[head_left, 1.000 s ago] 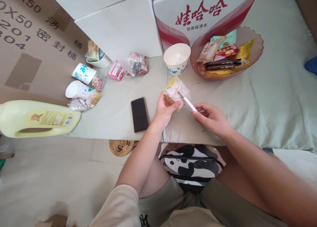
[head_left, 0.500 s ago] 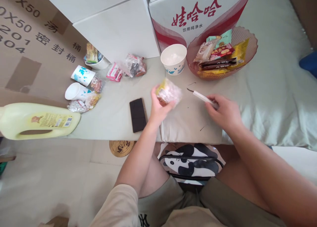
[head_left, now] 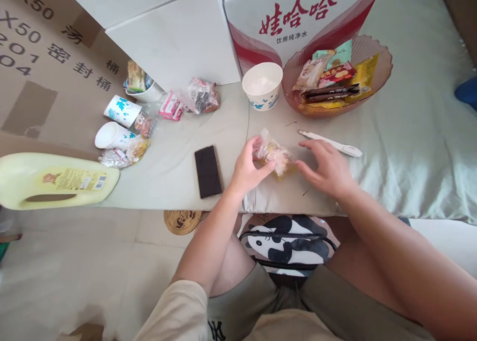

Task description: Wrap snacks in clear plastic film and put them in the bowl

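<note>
A clear plastic bag with yellow contents (head_left: 276, 155) is near the front edge of the cloth-covered surface. My left hand (head_left: 249, 168) grips its left side between thumb and fingers. My right hand (head_left: 326, 167) is just right of the bag, fingers apart, with nothing held. Behind the right hand lies a white utility knife (head_left: 331, 142), its tip pointing left. A paper bowl (head_left: 263, 85) with whitish contents stands behind the bag. To its right, a pink glass bowl (head_left: 382, 75) holds several wrapped snacks.
A phone (head_left: 207, 171) lies left of my left hand. Farther left are wrapped snacks (head_left: 171, 106), tipped paper cups (head_left: 112, 135) and a pale yellow jug (head_left: 59, 182). White boxes (head_left: 179, 38) stand along the back. A dark thread (head_left: 290, 124) lies on the cloth.
The knife has left my right hand and now lies on the cloth. My left hand has lowered the bag and moved it right, and the right hand has opened beside it.
</note>
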`<control>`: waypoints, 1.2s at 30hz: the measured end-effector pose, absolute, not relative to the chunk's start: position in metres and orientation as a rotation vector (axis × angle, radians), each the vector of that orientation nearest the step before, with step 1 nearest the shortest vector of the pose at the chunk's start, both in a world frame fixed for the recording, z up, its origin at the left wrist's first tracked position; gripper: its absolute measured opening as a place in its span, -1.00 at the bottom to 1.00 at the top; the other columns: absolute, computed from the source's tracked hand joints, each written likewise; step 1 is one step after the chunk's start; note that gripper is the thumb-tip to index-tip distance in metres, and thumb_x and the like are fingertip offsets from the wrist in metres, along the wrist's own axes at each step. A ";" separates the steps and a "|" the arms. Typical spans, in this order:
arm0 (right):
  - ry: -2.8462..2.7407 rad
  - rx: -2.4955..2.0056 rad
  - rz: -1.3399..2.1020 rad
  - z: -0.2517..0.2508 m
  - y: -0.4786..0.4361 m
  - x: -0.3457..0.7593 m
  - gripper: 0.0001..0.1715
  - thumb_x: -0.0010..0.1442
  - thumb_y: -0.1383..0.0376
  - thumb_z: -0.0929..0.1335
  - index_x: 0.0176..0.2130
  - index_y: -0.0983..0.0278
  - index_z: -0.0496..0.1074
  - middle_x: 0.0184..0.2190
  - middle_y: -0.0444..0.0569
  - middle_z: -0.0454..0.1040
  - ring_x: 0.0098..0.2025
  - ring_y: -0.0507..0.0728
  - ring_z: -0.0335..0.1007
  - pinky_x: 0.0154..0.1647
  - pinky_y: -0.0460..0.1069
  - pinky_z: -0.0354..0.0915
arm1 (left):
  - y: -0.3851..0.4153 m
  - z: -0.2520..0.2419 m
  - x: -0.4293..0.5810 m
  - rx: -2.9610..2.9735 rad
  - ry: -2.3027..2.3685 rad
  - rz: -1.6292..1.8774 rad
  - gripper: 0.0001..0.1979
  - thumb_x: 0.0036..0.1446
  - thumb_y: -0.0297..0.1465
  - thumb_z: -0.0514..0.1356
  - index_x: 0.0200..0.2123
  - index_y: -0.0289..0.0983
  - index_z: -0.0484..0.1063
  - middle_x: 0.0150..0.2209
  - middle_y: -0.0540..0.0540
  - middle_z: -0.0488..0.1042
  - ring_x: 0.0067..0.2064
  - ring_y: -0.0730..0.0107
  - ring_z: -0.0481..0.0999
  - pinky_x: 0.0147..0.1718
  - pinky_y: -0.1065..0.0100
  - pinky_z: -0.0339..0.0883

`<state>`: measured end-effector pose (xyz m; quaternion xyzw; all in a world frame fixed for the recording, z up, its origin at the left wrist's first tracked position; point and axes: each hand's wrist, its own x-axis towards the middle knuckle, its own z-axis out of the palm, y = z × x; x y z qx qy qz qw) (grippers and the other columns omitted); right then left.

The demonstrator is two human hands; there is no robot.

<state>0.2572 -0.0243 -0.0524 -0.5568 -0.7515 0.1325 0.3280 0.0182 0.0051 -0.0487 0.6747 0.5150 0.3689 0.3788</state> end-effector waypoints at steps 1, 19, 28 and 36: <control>-2.005 -1.396 0.390 -0.053 -0.025 0.251 -0.54 0.29 0.13 0.32 0.11 0.26 0.44 -0.02 0.20 0.57 0.04 0.35 0.50 0.06 0.22 0.41 | 0.004 -0.048 0.020 1.717 1.338 0.910 -0.34 0.11 -0.19 0.37 0.22 -0.18 0.24 0.13 -0.25 0.51 0.11 0.09 0.56 0.08 0.09 0.48; -1.493 -1.784 0.397 -0.031 -0.027 0.288 -0.81 0.02 0.33 0.27 -0.35 0.18 0.45 -0.31 0.02 0.56 -0.19 0.27 0.50 -0.12 0.17 0.39 | 0.020 -0.051 -0.008 1.389 1.558 1.062 -0.24 -0.05 -0.62 0.30 0.23 -0.07 0.31 -0.06 -0.06 0.49 -0.28 0.41 0.57 -0.15 0.26 0.53; -1.755 -1.666 0.433 -0.040 -0.027 0.283 -0.47 0.14 0.14 0.37 0.08 0.24 0.46 0.01 0.19 0.59 0.06 0.41 0.50 0.06 0.28 0.36 | 0.014 -0.043 0.000 1.950 1.501 0.807 -0.55 0.15 -0.36 0.35 0.13 -0.19 0.53 0.19 -0.23 0.33 0.11 0.18 0.50 0.13 0.10 0.48; -2.013 -1.748 0.259 -0.050 -0.027 0.283 -0.56 0.18 0.20 0.33 0.02 0.20 0.59 -0.31 0.11 0.53 -0.10 0.36 0.46 -0.12 0.18 0.31 | 0.017 -0.047 -0.003 2.088 1.364 0.980 -0.67 0.32 -0.14 0.21 -0.15 -0.21 0.69 0.24 -0.26 0.29 0.13 0.13 0.48 0.15 0.00 0.45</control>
